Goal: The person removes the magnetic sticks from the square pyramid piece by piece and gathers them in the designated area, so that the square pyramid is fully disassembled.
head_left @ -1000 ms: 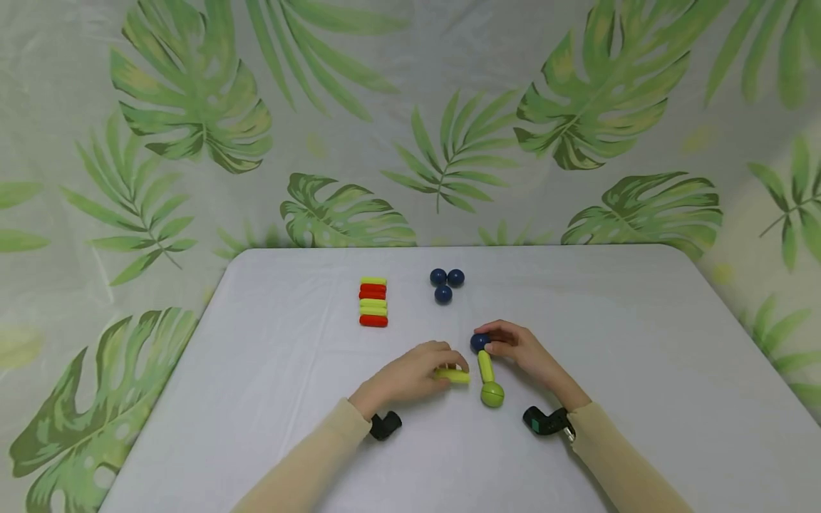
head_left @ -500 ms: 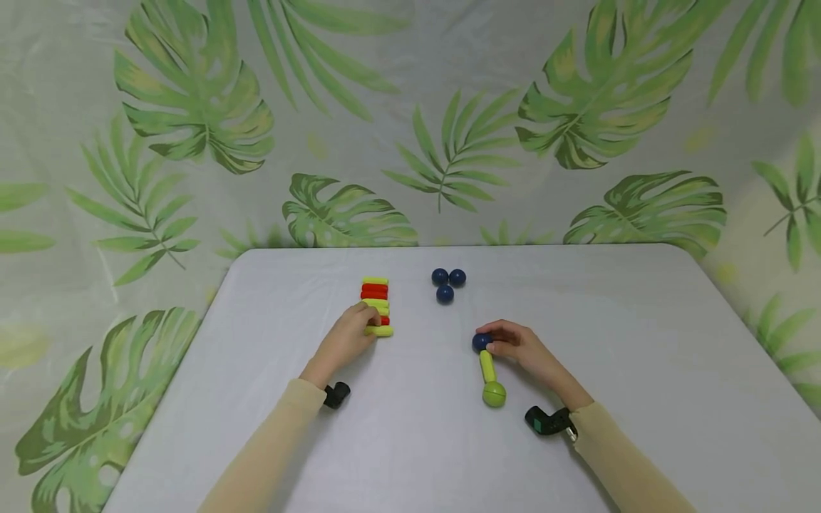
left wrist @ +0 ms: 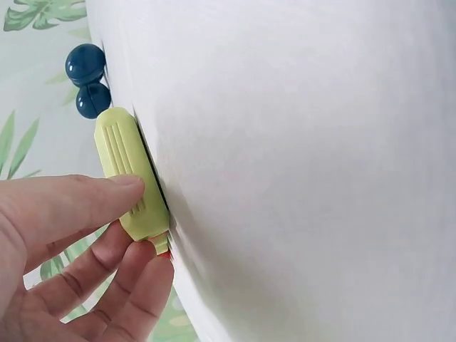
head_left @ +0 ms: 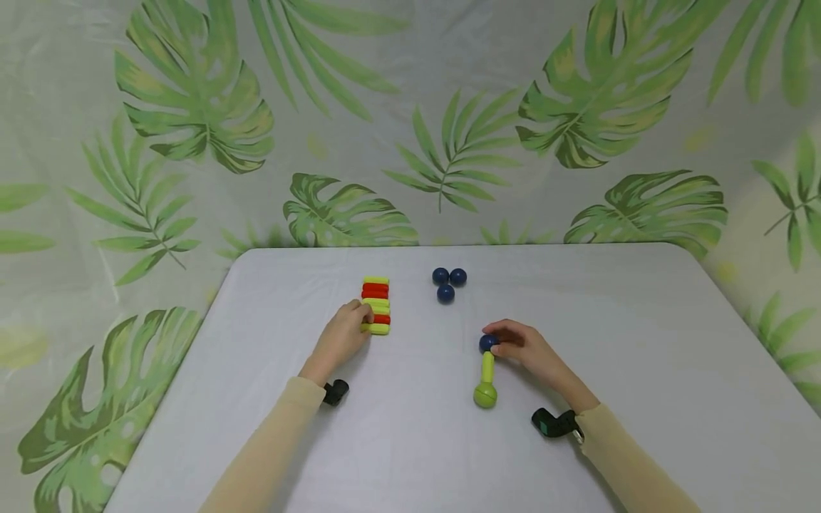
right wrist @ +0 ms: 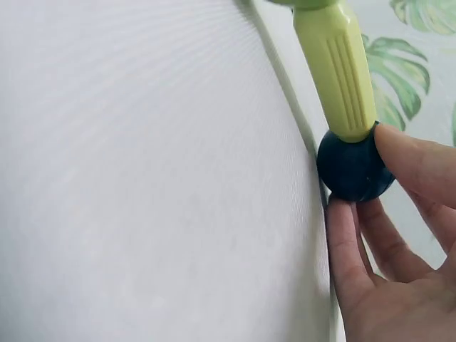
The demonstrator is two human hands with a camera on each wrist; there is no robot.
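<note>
At the near end of the row of red and yellow-green rods, my left hand (head_left: 340, 335) pinches a yellow-green rod (left wrist: 122, 146) with thumb on top and fingers beneath. That rod lies against a red rod (head_left: 382, 320). My right hand (head_left: 529, 353) holds a dark blue ball (right wrist: 355, 169) between thumb and fingers. A second yellow-green rod (head_left: 488, 368) joins this ball to a green ball (head_left: 485, 395), and the joined piece points toward the person. The left hand partly covers the row's left side.
Three dark blue balls (head_left: 445, 293) sit grouped toward the back of the white-covered table (head_left: 609, 299). Behind it hangs a leaf-patterned cloth (head_left: 449, 171). Each wrist wears a black camera (head_left: 554, 424).
My left hand has carried the yellow-green rod from beside the joined piece left to the row and set it against the red rod. The right hand has shifted slightly right, turning the joined piece.
</note>
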